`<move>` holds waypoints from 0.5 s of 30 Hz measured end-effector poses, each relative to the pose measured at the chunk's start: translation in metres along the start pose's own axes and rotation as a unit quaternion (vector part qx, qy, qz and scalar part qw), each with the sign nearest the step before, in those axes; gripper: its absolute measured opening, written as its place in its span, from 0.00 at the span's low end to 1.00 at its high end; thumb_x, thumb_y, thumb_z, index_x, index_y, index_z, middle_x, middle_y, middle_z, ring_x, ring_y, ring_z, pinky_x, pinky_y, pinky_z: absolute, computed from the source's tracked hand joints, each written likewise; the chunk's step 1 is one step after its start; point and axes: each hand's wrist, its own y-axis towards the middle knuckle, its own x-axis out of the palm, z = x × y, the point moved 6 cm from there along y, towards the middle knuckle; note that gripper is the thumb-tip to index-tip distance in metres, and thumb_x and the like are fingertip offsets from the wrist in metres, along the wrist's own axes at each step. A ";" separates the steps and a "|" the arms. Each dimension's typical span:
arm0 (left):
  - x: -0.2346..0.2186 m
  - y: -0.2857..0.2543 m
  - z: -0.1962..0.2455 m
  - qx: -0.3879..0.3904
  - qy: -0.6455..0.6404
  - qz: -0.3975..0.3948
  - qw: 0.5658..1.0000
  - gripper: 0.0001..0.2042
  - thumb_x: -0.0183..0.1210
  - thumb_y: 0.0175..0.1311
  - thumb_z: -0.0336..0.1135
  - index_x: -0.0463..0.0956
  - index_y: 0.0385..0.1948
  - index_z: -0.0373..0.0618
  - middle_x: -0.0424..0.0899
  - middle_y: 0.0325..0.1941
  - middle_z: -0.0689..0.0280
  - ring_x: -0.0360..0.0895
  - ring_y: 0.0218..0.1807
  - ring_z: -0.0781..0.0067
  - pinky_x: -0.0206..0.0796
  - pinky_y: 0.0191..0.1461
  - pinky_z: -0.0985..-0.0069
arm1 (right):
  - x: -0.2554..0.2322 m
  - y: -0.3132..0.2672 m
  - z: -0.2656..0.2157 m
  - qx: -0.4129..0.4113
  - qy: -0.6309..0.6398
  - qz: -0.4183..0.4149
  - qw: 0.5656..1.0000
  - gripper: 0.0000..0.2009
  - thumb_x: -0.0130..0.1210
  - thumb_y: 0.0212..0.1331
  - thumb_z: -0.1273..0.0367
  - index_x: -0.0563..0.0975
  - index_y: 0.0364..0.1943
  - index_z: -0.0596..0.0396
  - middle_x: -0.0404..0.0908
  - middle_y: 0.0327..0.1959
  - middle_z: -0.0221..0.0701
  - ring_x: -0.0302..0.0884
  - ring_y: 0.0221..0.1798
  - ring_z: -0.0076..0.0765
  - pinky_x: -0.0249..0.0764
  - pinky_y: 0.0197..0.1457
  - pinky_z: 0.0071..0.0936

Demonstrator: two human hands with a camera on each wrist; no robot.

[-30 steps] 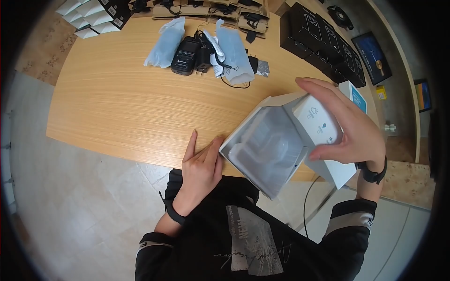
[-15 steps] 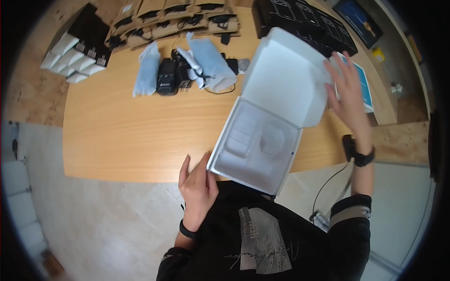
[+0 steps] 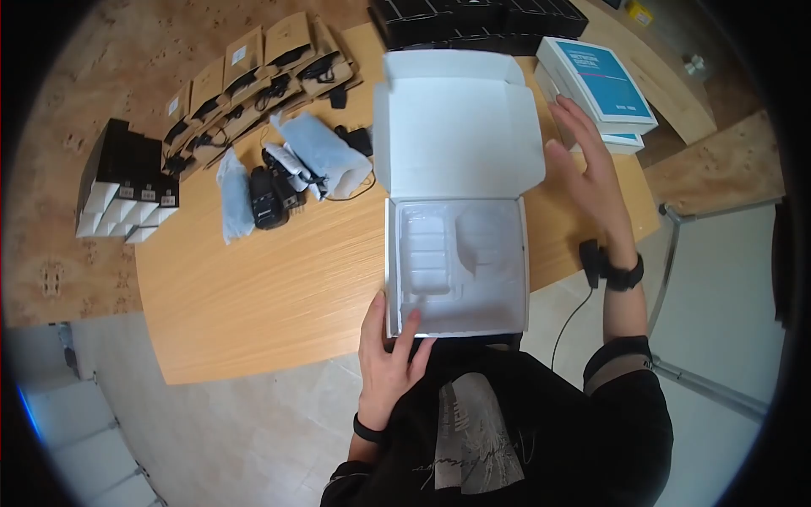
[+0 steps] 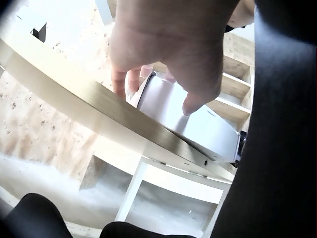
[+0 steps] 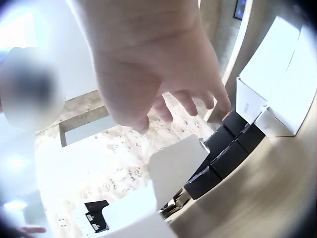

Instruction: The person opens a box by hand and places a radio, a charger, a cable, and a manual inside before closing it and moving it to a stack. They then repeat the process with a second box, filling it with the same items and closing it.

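Note:
A white cardboard box point(image 3: 457, 330) lies at the table's front edge, its lid point(image 3: 460, 127) raised and leaning back. Inside is a pale moulded plastic tray point(image 3: 428, 253) with shaped hollows. My left hand point(image 3: 390, 363) holds the box's front left corner, one finger over the wall and the thumb on the front face, as the left wrist view shows the thumb against the white side point(image 4: 208, 126). My right hand point(image 3: 591, 173) hovers right of the lid with its fingers extended, holding nothing; the right wrist view shows its loosely spread fingers point(image 5: 185, 101).
Blue-and-white boxes point(image 3: 596, 80) are stacked at the back right, beside black boxes point(image 3: 481, 29). Left of the lid lie plastic-wrapped items point(image 3: 325, 152) and a black handheld radio point(image 3: 266, 198). Behind them stand brown cardboard holders point(image 3: 245, 63) with cables, and black-and-white boxes point(image 3: 127, 182).
The box's lid has swung up and back, and the box has turned square to the body. My right hand has let go of the lid; my left hand stays at the corner.

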 end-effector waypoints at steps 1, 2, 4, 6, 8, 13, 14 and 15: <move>0.003 0.005 0.001 0.004 0.000 -0.003 1.000 0.25 0.71 0.54 0.33 0.77 0.55 0.41 0.68 0.67 0.41 0.63 0.70 0.31 0.63 0.67 0.46 | 0.000 -0.009 -0.008 0.003 -0.001 0.004 1.000 0.22 0.59 0.65 0.67 0.74 0.63 0.52 0.66 0.71 0.43 0.61 0.74 0.52 0.61 0.74 0.39; 0.007 0.012 0.005 0.035 0.024 -0.018 0.999 0.22 0.71 0.54 0.34 0.79 0.52 0.41 0.68 0.68 0.42 0.63 0.71 0.32 0.63 0.68 0.47 | 0.002 -0.020 -0.023 -0.047 -0.049 -0.004 0.998 0.23 0.61 0.62 0.67 0.75 0.62 0.52 0.67 0.71 0.43 0.61 0.74 0.53 0.61 0.74 0.41; 0.014 0.027 0.011 0.065 0.054 -0.033 0.996 0.20 0.71 0.54 0.34 0.80 0.49 0.40 0.67 0.69 0.44 0.63 0.71 0.33 0.62 0.68 0.48 | 0.006 -0.046 -0.041 -0.097 -0.090 -0.010 0.991 0.24 0.63 0.59 0.68 0.76 0.61 0.51 0.67 0.70 0.43 0.61 0.75 0.54 0.61 0.74 0.44; 0.017 0.041 0.016 0.064 0.077 -0.032 0.994 0.19 0.71 0.53 0.35 0.81 0.46 0.39 0.68 0.70 0.46 0.65 0.70 0.35 0.63 0.68 0.50 | 0.026 -0.074 -0.051 -0.092 -0.023 -0.113 0.989 0.25 0.66 0.54 0.69 0.77 0.58 0.53 0.68 0.70 0.43 0.59 0.75 0.59 0.62 0.72 0.51; 0.022 0.057 0.019 0.067 0.078 -0.032 0.994 0.19 0.71 0.53 0.35 0.81 0.46 0.39 0.68 0.70 0.46 0.65 0.70 0.35 0.63 0.67 0.50 | 0.031 -0.093 -0.058 -0.098 -0.031 -0.101 0.990 0.24 0.65 0.54 0.69 0.77 0.58 0.54 0.69 0.69 0.44 0.60 0.74 0.62 0.63 0.71 0.54; -0.005 0.088 0.019 0.054 -0.003 -0.040 0.998 0.21 0.71 0.53 0.35 0.80 0.49 0.40 0.80 0.60 0.51 0.76 0.61 0.46 0.68 0.63 0.56 | 0.027 -0.120 -0.031 -0.138 -0.123 0.016 0.983 0.18 0.50 0.68 0.64 0.75 0.57 0.59 0.71 0.65 0.51 0.65 0.69 0.66 0.64 0.69 0.57; -0.026 0.092 0.011 0.059 0.027 0.013 0.998 0.21 0.69 0.55 0.36 0.79 0.50 0.39 0.84 0.48 0.54 0.82 0.50 0.53 0.72 0.56 0.60 | 0.025 -0.123 -0.026 -0.143 -0.109 0.021 0.983 0.18 0.50 0.68 0.64 0.75 0.57 0.59 0.71 0.65 0.51 0.65 0.69 0.66 0.64 0.69 0.57; -0.045 0.094 -0.005 0.030 0.051 0.040 0.997 0.17 0.68 0.57 0.34 0.81 0.47 0.40 0.86 0.44 0.56 0.83 0.44 0.52 0.74 0.48 0.61 | 0.026 -0.125 -0.015 -0.101 -0.097 0.007 0.990 0.20 0.45 0.71 0.63 0.74 0.58 0.61 0.69 0.66 0.52 0.64 0.70 0.65 0.63 0.70 0.56</move>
